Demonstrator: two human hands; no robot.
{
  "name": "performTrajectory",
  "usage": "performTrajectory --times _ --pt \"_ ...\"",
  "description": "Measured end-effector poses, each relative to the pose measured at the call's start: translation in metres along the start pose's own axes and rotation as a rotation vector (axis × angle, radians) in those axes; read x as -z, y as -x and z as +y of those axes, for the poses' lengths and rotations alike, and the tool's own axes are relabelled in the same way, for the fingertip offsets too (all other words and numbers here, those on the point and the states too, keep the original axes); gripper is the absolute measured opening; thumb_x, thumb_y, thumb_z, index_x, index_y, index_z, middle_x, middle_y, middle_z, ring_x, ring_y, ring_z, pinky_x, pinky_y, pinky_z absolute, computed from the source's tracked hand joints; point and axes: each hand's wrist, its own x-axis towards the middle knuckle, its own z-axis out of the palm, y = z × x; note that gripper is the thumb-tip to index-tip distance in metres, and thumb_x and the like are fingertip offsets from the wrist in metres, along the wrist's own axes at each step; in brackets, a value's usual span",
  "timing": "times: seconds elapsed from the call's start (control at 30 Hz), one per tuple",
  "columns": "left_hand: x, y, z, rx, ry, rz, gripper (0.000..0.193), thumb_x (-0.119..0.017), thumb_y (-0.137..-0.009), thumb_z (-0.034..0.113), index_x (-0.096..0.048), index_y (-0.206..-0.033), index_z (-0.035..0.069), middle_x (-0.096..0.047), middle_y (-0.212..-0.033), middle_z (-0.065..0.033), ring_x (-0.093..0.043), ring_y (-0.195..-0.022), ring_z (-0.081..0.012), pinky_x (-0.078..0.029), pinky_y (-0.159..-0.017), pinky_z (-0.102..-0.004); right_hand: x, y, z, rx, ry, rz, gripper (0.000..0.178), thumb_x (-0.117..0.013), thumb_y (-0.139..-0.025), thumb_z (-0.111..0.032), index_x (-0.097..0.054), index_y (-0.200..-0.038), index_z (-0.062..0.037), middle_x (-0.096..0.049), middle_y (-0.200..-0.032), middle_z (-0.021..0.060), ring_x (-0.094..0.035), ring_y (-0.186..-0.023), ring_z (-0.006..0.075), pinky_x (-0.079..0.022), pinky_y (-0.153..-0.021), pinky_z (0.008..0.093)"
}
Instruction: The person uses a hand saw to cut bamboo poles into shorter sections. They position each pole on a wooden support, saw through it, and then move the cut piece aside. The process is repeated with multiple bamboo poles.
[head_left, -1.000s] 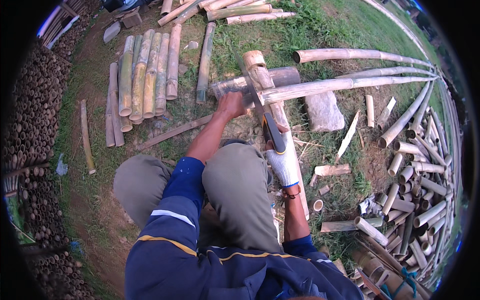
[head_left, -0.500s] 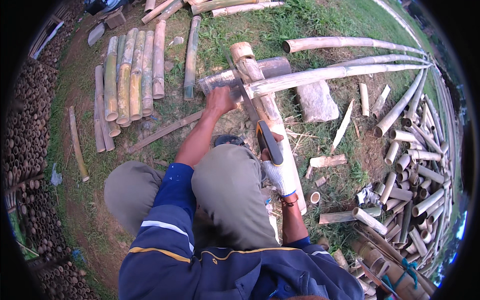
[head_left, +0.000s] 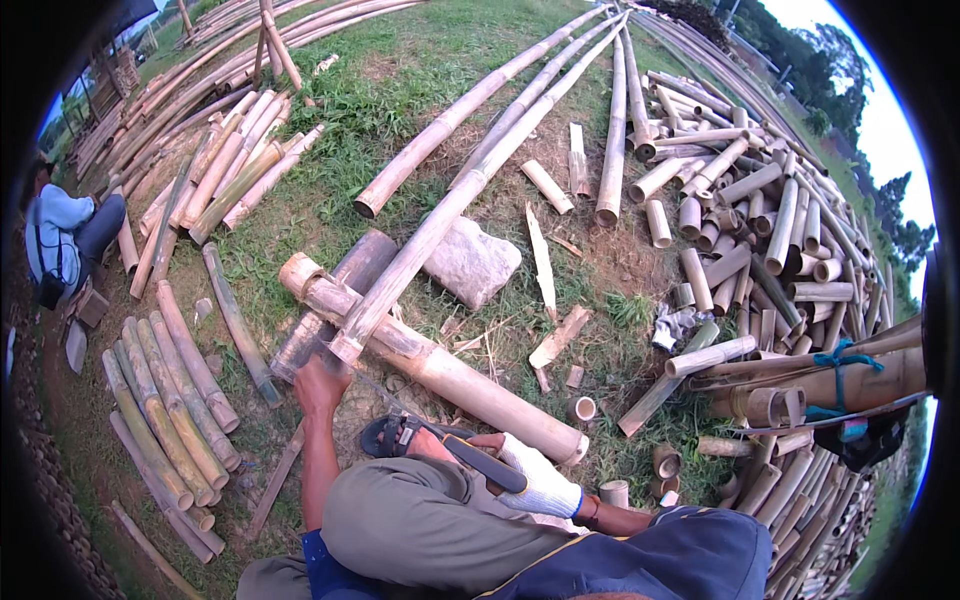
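My right hand (head_left: pixel 540 482), in a white knit glove, is wrapped round the black-and-orange handle of a handsaw (head_left: pixel 484 464). The thin blade slants toward my left hand, off the pole. My bare left hand (head_left: pixel 322 384) is closed just below the near end of a long, pale bamboo pole (head_left: pixel 432 232). Its fingertips are blurred, so what they hold is unclear. The pole rests across a thick, notched bamboo piece (head_left: pixel 450 374) lying on the ground. Under both lies a dark, weathered log (head_left: pixel 308 342), close to my left hand.
A large pale stone (head_left: pixel 474 262) sits beside the pole. Cut bamboo lengths (head_left: pixel 165 405) lie in a row at left; a heap of short pieces (head_left: pixel 770 215) is at right. My sandalled foot (head_left: pixel 395 437) is near the blade. Another person (head_left: pixel 62 235) sits at far left.
The view has swung up and to the right. The saw blade, before across the pole by its end, is now away from it, with my right hand drawn back toward my body.
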Motion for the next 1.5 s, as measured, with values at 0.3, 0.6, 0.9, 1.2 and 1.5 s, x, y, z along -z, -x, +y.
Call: performTrajectory --times 0.3,0.6,0.9,1.2,1.5 --pt "0.009 0.005 0.012 -0.032 0.016 -0.129 0.054 -0.091 -0.078 0.035 -0.076 -0.117 0.001 -0.078 -0.106 -0.0331 -0.075 -0.105 -0.0517 -0.061 -0.092 -0.0573 -0.046 -0.066 0.016 0.031 0.0 -0.03 0.066 -0.08 -0.092 -0.019 -0.054 -0.152 -0.0061 -0.072 -0.121 0.018 -0.073 -0.105 0.029 -0.058 -0.088 0.0412" --pt "0.002 0.002 -0.005 -0.075 0.007 0.016 0.056 -0.097 -0.069 0.03 -0.077 -0.11 -0.002 -0.078 -0.097 -0.032 -0.077 -0.095 -0.0511 -0.063 -0.087 -0.0573 0.009 0.013 -0.025 -0.112 -0.058 -0.074 0.065 -0.075 -0.091 -0.011 -0.055 -0.153 -0.0058 -0.072 -0.117 0.0123 -0.072 -0.104 0.0228 -0.057 -0.093 0.0395" --pt "0.002 0.0 -0.001 -0.101 0.051 -0.01 0.059 -0.098 -0.069 0.037 -0.077 -0.105 -0.004 -0.076 -0.1 -0.0353 -0.075 -0.101 -0.0524 -0.061 -0.087 -0.0585 -0.058 -0.128 0.002 0.04 -0.04 -0.043 0.063 -0.074 -0.09 -0.013 -0.055 -0.15 -0.0096 -0.072 -0.122 0.0179 -0.074 -0.109 0.0317 -0.059 -0.093 0.0422" --pt "0.001 0.006 -0.011 -0.001 0.016 -0.056 0.057 -0.1 -0.068 0.026 -0.076 -0.111 -0.001 -0.08 -0.103 -0.0307 -0.079 -0.1 -0.0484 -0.064 -0.089 -0.0544 0.018 0.041 -0.023 -0.279 -0.014 -0.155 0.069 -0.076 -0.087 -0.005 -0.052 -0.152 -0.0096 -0.073 -0.109 0.0106 -0.073 -0.092 0.0198 -0.059 -0.086 0.0364" --pt "0.011 -0.004 -0.013 -0.026 0.024 -0.118 0.064 -0.091 -0.074 0.036 -0.077 -0.127 0.002 -0.08 -0.112 -0.029 -0.077 -0.111 -0.0453 -0.061 -0.099 -0.0526 -0.101 -0.195 0.005 0.1 -0.122 0.02 0.053 -0.071 -0.089 -0.005 -0.057 -0.14 -0.0081 -0.072 -0.117 0.0215 -0.073 -0.106 0.0412 -0.058 -0.091 0.0456"
